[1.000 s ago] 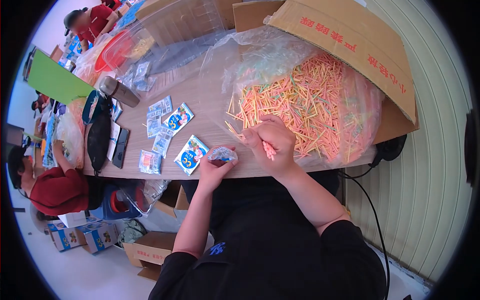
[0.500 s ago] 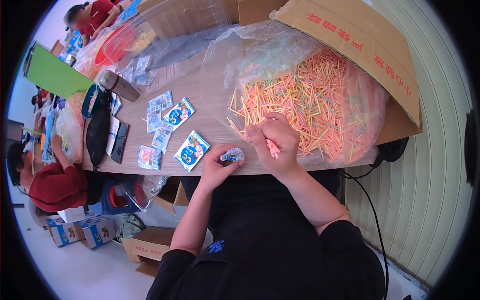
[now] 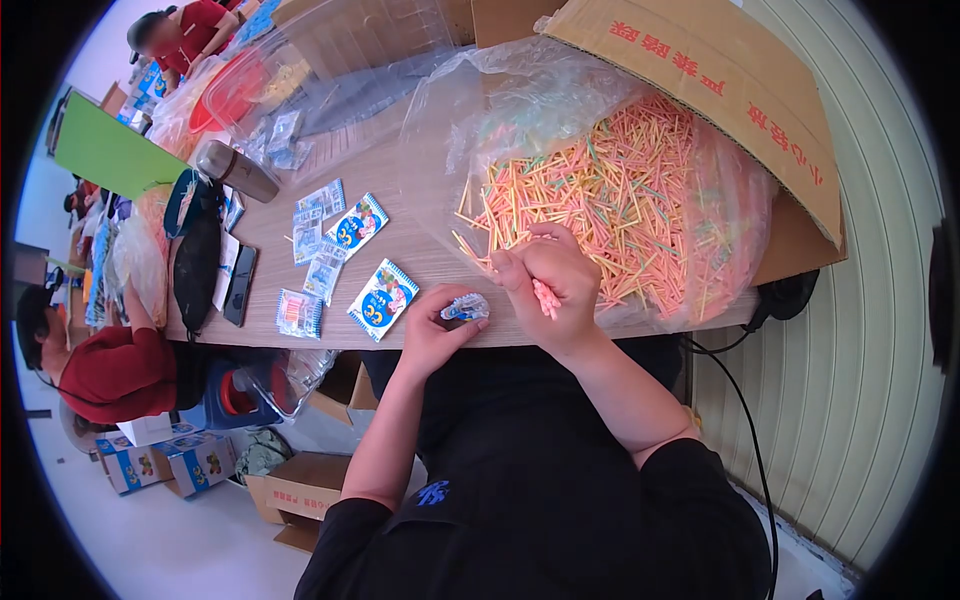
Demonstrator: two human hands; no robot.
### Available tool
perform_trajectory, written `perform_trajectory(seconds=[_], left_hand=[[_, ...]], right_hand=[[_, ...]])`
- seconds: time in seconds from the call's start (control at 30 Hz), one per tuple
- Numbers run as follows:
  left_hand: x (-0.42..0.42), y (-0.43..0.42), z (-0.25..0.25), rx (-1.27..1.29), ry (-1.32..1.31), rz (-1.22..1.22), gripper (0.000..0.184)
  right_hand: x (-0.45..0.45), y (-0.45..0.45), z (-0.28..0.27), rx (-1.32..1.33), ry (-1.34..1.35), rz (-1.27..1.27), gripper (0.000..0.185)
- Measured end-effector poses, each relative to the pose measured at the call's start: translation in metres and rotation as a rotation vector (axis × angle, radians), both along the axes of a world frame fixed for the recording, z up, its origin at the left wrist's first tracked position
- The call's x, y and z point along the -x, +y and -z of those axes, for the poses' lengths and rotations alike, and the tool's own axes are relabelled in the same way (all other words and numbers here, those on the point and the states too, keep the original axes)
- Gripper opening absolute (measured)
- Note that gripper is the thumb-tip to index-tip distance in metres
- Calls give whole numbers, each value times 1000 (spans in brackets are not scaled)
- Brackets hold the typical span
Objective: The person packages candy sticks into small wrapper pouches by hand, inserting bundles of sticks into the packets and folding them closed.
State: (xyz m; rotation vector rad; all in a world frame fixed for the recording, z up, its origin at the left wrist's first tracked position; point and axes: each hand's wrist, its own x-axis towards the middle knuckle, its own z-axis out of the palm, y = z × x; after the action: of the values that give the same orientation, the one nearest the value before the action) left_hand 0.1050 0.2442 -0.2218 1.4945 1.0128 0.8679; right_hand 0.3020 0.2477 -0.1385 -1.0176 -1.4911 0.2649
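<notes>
Near the table's front edge, my left hand (image 3: 436,330) is curled around a small clear and blue packet (image 3: 464,308). To its right, my right hand (image 3: 556,290) is closed on a bunch of pink sticks (image 3: 546,298), whose ends show below the fingers. Just beyond it, a large heap of pink, yellow and green sticks (image 3: 610,190) lies in an open clear plastic bag (image 3: 510,110). Left of my left hand lies a white and blue packet (image 3: 383,300), with several more packets (image 3: 325,272) behind it.
A cardboard box (image 3: 740,90) stands behind the heap. On the left are a metal flask (image 3: 238,171), a phone (image 3: 240,286), a black pouch (image 3: 196,280) and a clear plastic tray (image 3: 340,80). Two people in red (image 3: 120,372) sit farther left.
My left hand and its packet have shifted slightly right and up, toward my right hand. My right hand keeps its hold on the sticks. The seated person's arm at left has moved.
</notes>
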Motion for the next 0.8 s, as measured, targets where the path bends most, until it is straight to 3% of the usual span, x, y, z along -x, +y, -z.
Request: perform_trajectory(seconds=[0.23,0.37,0.47,0.6,0.8], left_hand=[[0,0,-2,-38,30,8,38],[-3,-2,1,-21,-7,-30,38],[-1,-5,15,-46,-73,-63,40],[2,-4,19,-31,-68,-39,41],[0,-3,17,-44,-67,-19,42]], right_hand=[[0,1,1,-29,0,7,26],[-2,-5,3,111,-24,-80,26],[8,-9,-5,724,646,-458,39],[15,-5,14,716,829,-640,48],[18,4,23,840,866,-634,50]])
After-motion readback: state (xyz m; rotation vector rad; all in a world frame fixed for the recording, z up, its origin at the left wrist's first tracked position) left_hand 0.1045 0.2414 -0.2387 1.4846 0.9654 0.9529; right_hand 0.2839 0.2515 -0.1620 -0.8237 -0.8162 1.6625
